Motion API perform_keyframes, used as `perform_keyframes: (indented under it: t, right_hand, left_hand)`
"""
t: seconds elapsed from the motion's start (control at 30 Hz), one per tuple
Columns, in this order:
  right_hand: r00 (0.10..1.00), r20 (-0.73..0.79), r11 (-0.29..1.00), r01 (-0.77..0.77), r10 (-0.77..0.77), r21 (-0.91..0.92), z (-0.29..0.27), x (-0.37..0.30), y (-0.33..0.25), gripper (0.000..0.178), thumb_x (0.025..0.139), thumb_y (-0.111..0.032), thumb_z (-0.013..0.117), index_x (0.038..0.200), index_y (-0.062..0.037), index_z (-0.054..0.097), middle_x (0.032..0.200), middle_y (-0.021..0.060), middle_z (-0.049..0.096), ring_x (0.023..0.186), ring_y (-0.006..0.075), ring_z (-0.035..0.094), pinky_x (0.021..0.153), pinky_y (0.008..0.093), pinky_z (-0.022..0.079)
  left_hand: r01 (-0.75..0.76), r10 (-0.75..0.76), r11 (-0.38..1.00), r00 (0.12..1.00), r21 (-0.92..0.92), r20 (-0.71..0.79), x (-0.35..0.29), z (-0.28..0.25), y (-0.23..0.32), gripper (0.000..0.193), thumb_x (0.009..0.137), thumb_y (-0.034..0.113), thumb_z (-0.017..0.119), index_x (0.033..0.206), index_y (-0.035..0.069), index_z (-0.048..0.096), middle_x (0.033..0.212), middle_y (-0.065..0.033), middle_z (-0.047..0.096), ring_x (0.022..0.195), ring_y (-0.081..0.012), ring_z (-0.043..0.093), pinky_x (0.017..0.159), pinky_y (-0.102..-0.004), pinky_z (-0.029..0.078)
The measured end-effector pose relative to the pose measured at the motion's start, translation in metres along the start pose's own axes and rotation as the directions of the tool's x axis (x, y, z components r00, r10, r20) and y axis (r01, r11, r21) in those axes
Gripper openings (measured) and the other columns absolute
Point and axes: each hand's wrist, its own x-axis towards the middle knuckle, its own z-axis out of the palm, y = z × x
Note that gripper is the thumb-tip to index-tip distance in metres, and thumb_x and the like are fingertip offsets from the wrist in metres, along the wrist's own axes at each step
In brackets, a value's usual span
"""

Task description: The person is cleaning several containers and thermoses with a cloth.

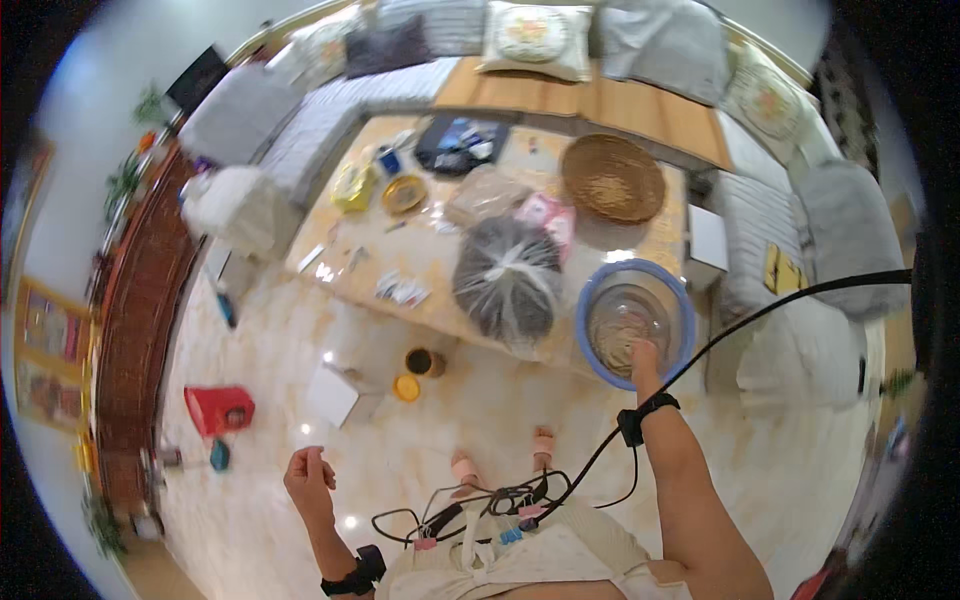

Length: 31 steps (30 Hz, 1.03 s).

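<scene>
My right hand (646, 358) reaches down into a blue-rimmed basin (584, 305) at the table's front right corner. Its fingertips are at a pale, beige mass (618, 338) low in the basin, too small and blurred to name. Whether the fingers grip any of it does not show. To the left, clear of the table, my left hand (311, 482) hangs over the floor with its fingers curled in and the thumb up, holding nothing I can see. Left of the basin sits a knotted clear plastic bag (508, 278) with dark contents.
A round woven basket (613, 180) lies behind the basin. A black cable (760, 318) crosses near my right arm. On the floor stand a white box (332, 396), a dark cup (424, 362) and a red container (218, 410). Sofas (760, 240) surround the table (400, 270).
</scene>
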Motion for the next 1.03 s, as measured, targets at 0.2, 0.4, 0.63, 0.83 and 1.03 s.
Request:
perform_keyframes:
  t: [0.2,0.4,0.63,0.83,1.03]
  right_hand:
    - [0.845,0.444,0.95,-0.216,0.297,-0.224,0.152,-0.118,-0.056,0.01,0.079,-0.018,0.053,0.072,-0.0115,0.053,0.059,0.0012,0.053,0.051,0.0111,0.051,0.042,0.023,0.037]
    - [0.65,0.564,0.788,-0.088,0.509,-0.61,0.294,-0.199,-0.037,0.038,0.084,-0.041,0.05,0.068,-0.007,0.05,0.051,0.0034,0.044,0.046,0.0135,0.043,0.043,0.0272,0.033]
    - [0.852,0.343,0.727,-0.061,0.395,-0.684,0.379,-0.188,-0.032,0.037,0.085,-0.033,0.05,0.058,-0.0114,0.038,0.047,-0.0004,0.029,0.041,0.0136,0.028,0.039,0.0279,0.023]
    - [0.865,0.225,0.69,-0.176,0.449,-0.702,0.447,-0.231,-0.074,0.033,0.087,-0.023,0.048,0.058,-0.0114,0.037,0.046,-0.0009,0.028,0.035,0.0113,0.024,0.035,0.0255,0.021]
    - [0.776,0.456,0.628,0.101,0.436,-0.772,0.563,-0.199,-0.041,0.024,0.08,-0.022,0.059,0.065,-0.0073,0.048,0.047,0.0002,0.034,0.036,0.0134,0.029,0.034,0.0267,0.025]
  left_hand:
    - [0.112,-0.116,0.993,0.953,-0.03,-0.28,-0.023,-0.052,-0.02,0.017,0.082,0.017,0.055,0.085,0.0,0.058,0.047,0.0005,0.045,0.037,-0.0053,0.038,0.035,-0.0199,0.027]
    - [0.214,-0.232,0.973,0.867,-0.09,-0.442,-0.026,-0.123,-0.061,0.019,0.08,0.014,0.055,0.094,0.002,0.056,0.046,0.0029,0.043,0.037,-0.0051,0.036,0.036,-0.0207,0.026]
    - [0.209,-0.305,0.949,0.803,-0.237,-0.511,0.033,-0.215,-0.118,0.021,0.079,0.007,0.05,0.099,0.002,0.054,0.046,0.0025,0.042,0.037,-0.0047,0.034,0.036,-0.0207,0.026]
    - [0.208,-0.313,0.941,0.834,-0.266,-0.455,0.117,-0.256,-0.123,0.02,0.08,0.007,0.049,0.099,0.002,0.054,0.046,0.0031,0.04,0.038,-0.0048,0.034,0.037,-0.0205,0.027]
    - [0.123,-0.256,0.954,0.81,-0.274,-0.528,0.189,-0.284,-0.124,0.02,0.083,0.01,0.049,0.101,0.003,0.054,0.047,0.0028,0.04,0.04,-0.0049,0.036,0.038,-0.0201,0.029]
